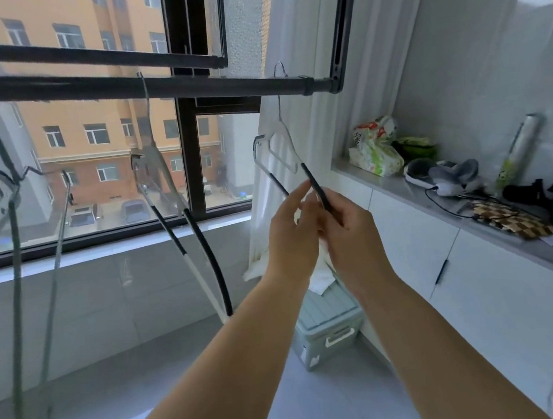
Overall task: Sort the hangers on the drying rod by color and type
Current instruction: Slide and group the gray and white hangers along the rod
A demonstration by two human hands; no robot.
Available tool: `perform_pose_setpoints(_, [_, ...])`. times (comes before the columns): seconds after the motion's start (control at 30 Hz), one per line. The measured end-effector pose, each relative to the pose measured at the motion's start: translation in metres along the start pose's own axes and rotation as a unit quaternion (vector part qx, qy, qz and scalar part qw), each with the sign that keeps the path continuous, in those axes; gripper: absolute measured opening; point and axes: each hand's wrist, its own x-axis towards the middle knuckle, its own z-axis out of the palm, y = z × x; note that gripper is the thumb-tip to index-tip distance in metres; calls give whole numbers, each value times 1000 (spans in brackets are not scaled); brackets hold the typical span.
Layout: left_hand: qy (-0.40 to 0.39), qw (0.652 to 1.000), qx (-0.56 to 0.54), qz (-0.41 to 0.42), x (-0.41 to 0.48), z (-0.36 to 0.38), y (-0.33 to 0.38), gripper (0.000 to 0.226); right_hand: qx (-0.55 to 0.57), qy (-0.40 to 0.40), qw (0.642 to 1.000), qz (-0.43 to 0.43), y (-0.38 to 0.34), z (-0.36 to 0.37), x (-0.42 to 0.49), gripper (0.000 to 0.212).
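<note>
Currently right hand (350, 235) is holding the black-sleeved arm of the white hanger (311, 181). Fingers are curling round the sleeve, so that grip is wrapping the hanger low down. Its hook is sitting over the drying rod (150, 85) near the rod's right end. Left hand (289, 232) is hovering just beside, fingers mostly straight, index tip touching or nearly touching the same sleeve; no real hold is showing there. Judging it, holding low on the arm is steadying the hanger so it can be lifted off or slid along the rod. Hanger body is lying above and ahead of both hands, between rod and grip. Other black-sleeved hangers (209, 251) are hanging mid-rod, well apart from this one, and green hangers (14, 256) are hanging far left. Likely this one is meant to join the black-sleeved group. Table (396, 185) at right is carrying clutter, not involved.
</note>
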Motion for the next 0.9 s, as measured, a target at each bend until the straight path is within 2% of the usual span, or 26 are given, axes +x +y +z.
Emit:
perform_pose_setpoints(0.13, [-3, 1000, -19, 17, 10, -4, -2, 36, 11, 13, 1000, -8, -6, 8, 25, 19])
perform_pose_setpoints(0.23, [20, 998, 30, 53, 1, -8, -28, 48, 7, 20, 1000, -7, -2, 12, 37, 20])
perform_pose_setpoints(0.3, [22, 996, 71, 47, -10, -11, -50, 56, -3, 21, 1000, 12, 7, 12, 43, 23])
perform_pose_setpoints(0.47, [75, 982, 174, 14, -11, -32, -87, 58, -124, 44, 989, 66, 48, -14, 41, 29])
perform_pose_setpoints(0.57, [123, 940, 318, 3, -3, -51, -100, 63, -165, 26, 982, 86, 70, -46, 40, 34])
perform_pose_setpoints(0.67, [98, 878, 467, -26, -9, -63, -117, 64, -187, -34, 976, 106, 85, -79, 40, 27])
perform_pose_setpoints(0.8, [107, 833, 531, -115, -11, -74, -123, 69, -179, -77, 975, 110, 98, -123, 35, 27])
perform_pose_setpoints(0.9, [95, 815, 553, -145, -16, -93, -123, 53, -155, -77, 980, 101, 103, -150, 34, 27])
